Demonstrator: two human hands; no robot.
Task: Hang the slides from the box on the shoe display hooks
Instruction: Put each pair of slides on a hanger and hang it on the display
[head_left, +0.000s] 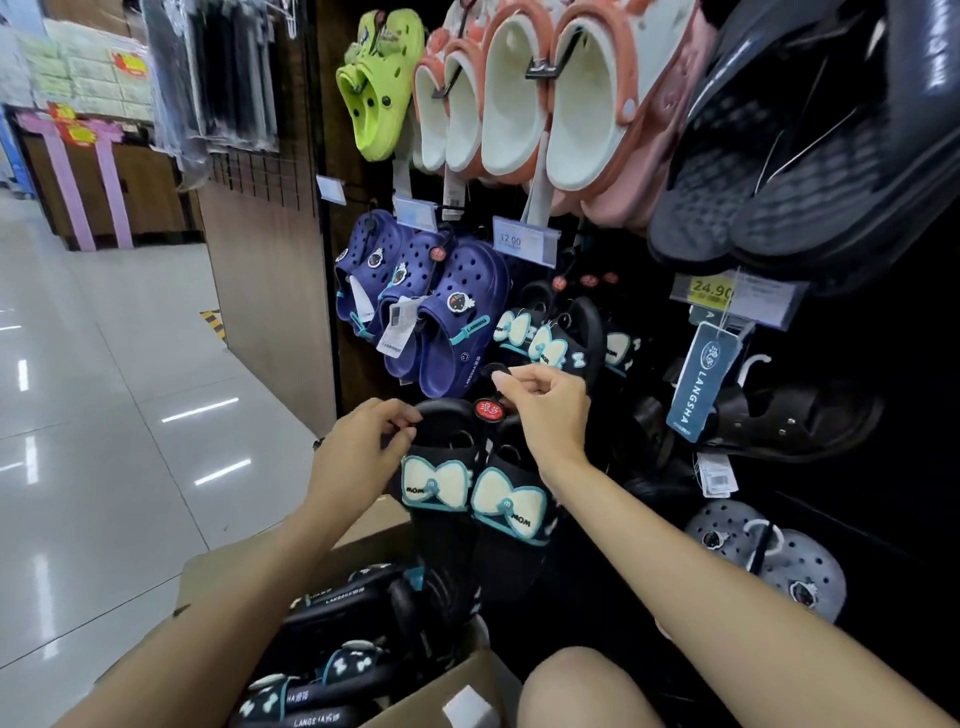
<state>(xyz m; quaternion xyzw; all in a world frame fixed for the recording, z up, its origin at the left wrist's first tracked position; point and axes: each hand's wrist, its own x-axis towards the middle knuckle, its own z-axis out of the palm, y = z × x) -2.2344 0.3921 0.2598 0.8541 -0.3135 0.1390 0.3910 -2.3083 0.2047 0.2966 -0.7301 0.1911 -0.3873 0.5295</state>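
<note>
The pair of slides (470, 499) is black, each strap bearing a cream bow edged in teal with small lettering, and a round red tag (487, 408) sits at its top. It is held upright just above the cardboard box (457, 686), below the matching slides (545, 340) already hanging on the display. The left hand (363, 447) has its fingers curled round the heel edge of the left slide; the right hand (545, 405) pinches the black hanger loop (496, 370) above the tag. Two slides are in hand. In the box, at least three more lie (the dark heap hides any exact count).
</note>
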